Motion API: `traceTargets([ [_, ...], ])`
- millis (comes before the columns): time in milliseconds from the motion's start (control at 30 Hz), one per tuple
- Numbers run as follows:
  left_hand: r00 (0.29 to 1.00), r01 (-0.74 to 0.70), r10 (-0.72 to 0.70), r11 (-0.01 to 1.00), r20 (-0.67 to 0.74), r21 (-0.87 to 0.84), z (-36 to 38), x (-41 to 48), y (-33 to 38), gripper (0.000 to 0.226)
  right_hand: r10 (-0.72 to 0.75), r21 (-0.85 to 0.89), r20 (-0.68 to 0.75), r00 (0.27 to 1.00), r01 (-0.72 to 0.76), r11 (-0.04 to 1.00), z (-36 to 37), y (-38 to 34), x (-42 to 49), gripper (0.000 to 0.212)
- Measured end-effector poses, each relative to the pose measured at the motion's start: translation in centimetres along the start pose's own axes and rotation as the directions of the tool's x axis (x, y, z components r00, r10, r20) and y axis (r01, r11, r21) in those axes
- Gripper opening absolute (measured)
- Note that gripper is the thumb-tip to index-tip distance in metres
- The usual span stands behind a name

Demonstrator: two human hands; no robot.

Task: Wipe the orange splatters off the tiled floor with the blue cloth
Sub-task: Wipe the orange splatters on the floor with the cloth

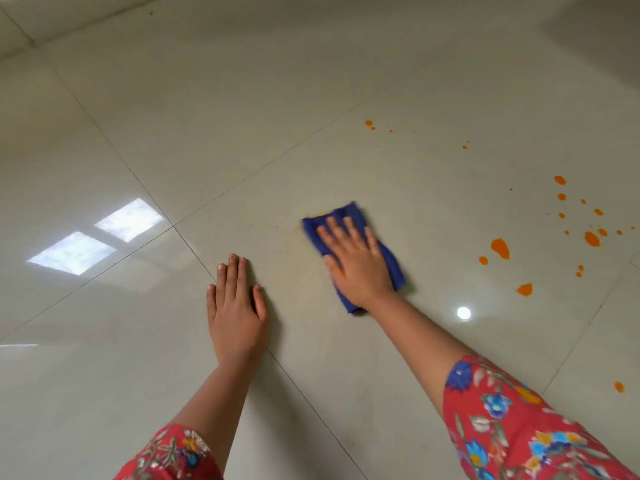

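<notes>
The person leans low over the glossy tiled floor (180, 140), both arms stretched out in front. The right hand (355, 263) lies flat on the folded blue cloth (348, 213), fingers straight and slightly spread, pressing it to the tile rather than gripping it; the cloth sticks out beyond the fingertips and on both sides of the palm. The left hand (236, 308) is planted palm down on the bare floor, fingers straight and together, holding nothing, just beside a grout line and a little apart from the cloth. A faint yellowish smear (294, 234) shows on the tile by the cloth's far left edge. The orange splatters (500, 248) lie to the right of the cloth, apart from it, a scatter of blobs and small dots, with a few more specks farther out. Red floral sleeves (519, 431) cover both upper forearms. A window's reflection (98, 234) shines on the tiles at left, and a round light spot (464, 313) glints near the right forearm.
</notes>
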State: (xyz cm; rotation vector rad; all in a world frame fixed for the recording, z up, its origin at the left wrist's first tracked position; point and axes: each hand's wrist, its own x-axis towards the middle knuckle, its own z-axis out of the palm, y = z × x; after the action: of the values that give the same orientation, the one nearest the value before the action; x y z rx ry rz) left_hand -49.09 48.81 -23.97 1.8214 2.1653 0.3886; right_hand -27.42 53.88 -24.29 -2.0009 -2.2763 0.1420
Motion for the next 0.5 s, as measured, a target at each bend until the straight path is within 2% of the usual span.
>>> traceTargets([
  [67,1.0,0.005,-0.005,1.0,0.007,-0.007,0.1,0.0,-0.2,0.055,0.192,0.012,-0.046,0.98,-0.192,0.981,-0.1,0.1,-2.6,0.055],
  [100,1.0,0.008,-0.008,1.0,0.004,-0.006,0.1,0.0,-0.2,0.055,0.203,0.0,-0.053,0.978,-0.203,0.979,0.0,-0.8,-4.2,0.056],
  [167,1.0,0.007,-0.007,1.0,-0.003,-0.002,0.1,0.1,-0.1,0.056,0.03,0.008,-0.015,0.999,-0.03,1.0,0.2,-3.7,-6.1,0.056],
  [233,1.0,-0.003,0.003,1.0,0.004,-0.001,0.1,0.1,-0.1,0.056,-0.223,0.064,0.058,0.973,0.22,0.974,0.5,-6.0,-4.3,0.055],
  [300,1.0,-0.008,0.008,1.0,0.007,0.004,0.1,0.2,-0.2,0.057,-0.313,0.069,0.089,0.945,0.308,0.949,0.5,-6.6,0.6,0.054],
  [333,1.0,-0.005,0.005,1.0,0.012,0.008,0.1,0.2,-0.2,0.057,-0.278,0.047,0.091,0.956,0.275,0.96,0.3,-6.0,3.1,0.055],
  [400,1.0,-0.002,0.002,1.0,0.02,0.017,0.0,0.1,-0.2,0.056,-0.05,-0.001,0.103,0.993,0.05,0.999,0.1,-3.0,6.1,0.059],
  [467,1.0,-0.003,0.002,1.0,0.02,0.015,0.1,0.1,0.1,0.057,0.211,0.015,0.029,0.977,-0.211,0.977,-0.1,0.4,5.4,0.06],
  [500,1.0,-0.002,0.001,1.0,0.022,0.018,0.0,0.1,0.0,0.057,0.292,0.031,-0.022,0.956,-0.292,0.956,-0.2,0.9,3.8,0.059],
])
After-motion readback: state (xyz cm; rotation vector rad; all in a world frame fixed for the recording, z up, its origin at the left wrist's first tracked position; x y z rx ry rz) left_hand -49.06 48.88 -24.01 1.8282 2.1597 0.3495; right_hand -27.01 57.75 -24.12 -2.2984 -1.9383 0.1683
